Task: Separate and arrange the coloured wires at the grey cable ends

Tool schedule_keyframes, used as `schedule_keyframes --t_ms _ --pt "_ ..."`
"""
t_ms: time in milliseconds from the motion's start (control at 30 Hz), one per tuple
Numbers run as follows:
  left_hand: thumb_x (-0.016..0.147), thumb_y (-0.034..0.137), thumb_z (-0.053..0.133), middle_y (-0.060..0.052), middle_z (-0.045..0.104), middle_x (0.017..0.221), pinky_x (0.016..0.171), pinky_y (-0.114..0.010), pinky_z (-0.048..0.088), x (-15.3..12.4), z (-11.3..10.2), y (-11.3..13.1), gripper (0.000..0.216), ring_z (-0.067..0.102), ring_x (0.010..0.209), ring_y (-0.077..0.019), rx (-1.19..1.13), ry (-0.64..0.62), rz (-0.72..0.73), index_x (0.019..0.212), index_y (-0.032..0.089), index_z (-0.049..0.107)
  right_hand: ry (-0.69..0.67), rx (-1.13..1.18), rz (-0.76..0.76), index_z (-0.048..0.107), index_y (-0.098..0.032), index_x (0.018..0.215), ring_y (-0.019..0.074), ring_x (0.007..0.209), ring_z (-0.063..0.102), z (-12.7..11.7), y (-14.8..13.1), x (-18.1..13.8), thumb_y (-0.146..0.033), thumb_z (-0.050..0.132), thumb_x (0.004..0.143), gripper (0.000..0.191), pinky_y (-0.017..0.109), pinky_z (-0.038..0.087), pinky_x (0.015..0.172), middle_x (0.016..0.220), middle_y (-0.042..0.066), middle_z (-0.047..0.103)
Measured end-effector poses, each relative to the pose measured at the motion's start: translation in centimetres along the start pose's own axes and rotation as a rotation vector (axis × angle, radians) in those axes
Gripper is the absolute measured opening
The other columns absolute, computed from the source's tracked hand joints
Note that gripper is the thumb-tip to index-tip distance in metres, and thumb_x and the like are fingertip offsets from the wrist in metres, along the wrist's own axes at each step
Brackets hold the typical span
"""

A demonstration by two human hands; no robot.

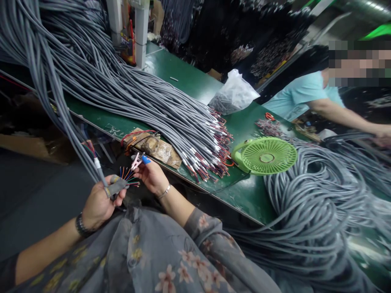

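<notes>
My left hand (99, 203) is closed round the end of a grey cable (116, 186), from which several thin coloured wires (130, 179) fan out. My right hand (152, 174) is closed on a small clip tool with a pink jaw and blue tip (138, 160), held right at the fanned wires. The cable runs up and left into a hanging bundle of grey cables (61, 93). Both hands are in front of the green table's (241, 195) near edge, above my lap in floral cloth.
A big sheaf of grey cables (159, 106) with stripped ends lies across the table. A green fan (264, 155), a plastic bag (233, 95) and a taped brown block (159, 148) sit nearby. More coiled cables (317, 211) lie at right. Another person (330, 101) works at the far right.
</notes>
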State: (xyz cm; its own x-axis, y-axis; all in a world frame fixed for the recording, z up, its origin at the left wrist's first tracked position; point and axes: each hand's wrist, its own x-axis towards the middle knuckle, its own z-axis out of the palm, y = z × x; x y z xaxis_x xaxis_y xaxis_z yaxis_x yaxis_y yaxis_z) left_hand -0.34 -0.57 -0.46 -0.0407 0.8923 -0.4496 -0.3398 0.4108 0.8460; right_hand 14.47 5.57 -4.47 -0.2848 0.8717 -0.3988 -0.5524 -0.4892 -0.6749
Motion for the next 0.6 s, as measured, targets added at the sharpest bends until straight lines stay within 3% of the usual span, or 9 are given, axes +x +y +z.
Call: schedule_keyframes --t_ms 200,333,433,600 --pt "0.047 0.031 0.082 0.003 0.058 0.041 0.033 -0.019 0.029 0.5 0.5 0.2 0.028 0.044 0.033 -0.0091 -0.032 -0.014 0.009 0.060 0.022 0.059 0.065 -0.113 -0.090 0.072 -0.019 0.084 0.0172 0.074 0.067 -0.3 0.7 1.0 -0.067 0.067 0.093 0.049 0.029 0.059 0.069 0.072 0.004 0.069" --pt "0.047 0.032 0.083 0.003 0.058 0.041 0.034 -0.018 0.029 0.7 0.8 0.1 0.029 0.043 0.031 -0.0075 -0.032 -0.027 0.014 0.057 0.022 0.057 -0.032 -0.081 -0.033 0.074 -0.018 0.093 0.0173 0.073 0.069 -0.4 1.1 1.7 -0.077 0.062 0.091 0.060 0.028 0.058 0.066 0.077 0.005 0.073" --pt "0.046 0.033 0.083 0.003 0.058 0.040 0.034 -0.018 0.030 0.8 0.9 0.0 0.029 0.042 0.031 -0.0068 -0.036 -0.009 0.010 0.055 0.021 0.057 -0.065 0.007 0.028 0.073 -0.017 0.090 0.0148 0.068 0.068 -0.3 1.1 1.9 -0.073 0.067 0.091 0.056 0.024 0.057 0.063 0.077 0.004 0.074" --pt "0.048 0.034 0.082 0.003 0.059 0.041 0.034 -0.018 0.030 0.9 0.9 -0.2 0.028 0.044 0.032 -0.0072 -0.032 -0.003 0.015 0.054 0.021 0.058 0.017 0.117 0.024 0.073 -0.017 0.087 0.0127 0.067 0.067 0.1 1.3 1.9 -0.060 0.069 0.096 0.044 0.023 0.057 0.065 0.078 0.005 0.076"
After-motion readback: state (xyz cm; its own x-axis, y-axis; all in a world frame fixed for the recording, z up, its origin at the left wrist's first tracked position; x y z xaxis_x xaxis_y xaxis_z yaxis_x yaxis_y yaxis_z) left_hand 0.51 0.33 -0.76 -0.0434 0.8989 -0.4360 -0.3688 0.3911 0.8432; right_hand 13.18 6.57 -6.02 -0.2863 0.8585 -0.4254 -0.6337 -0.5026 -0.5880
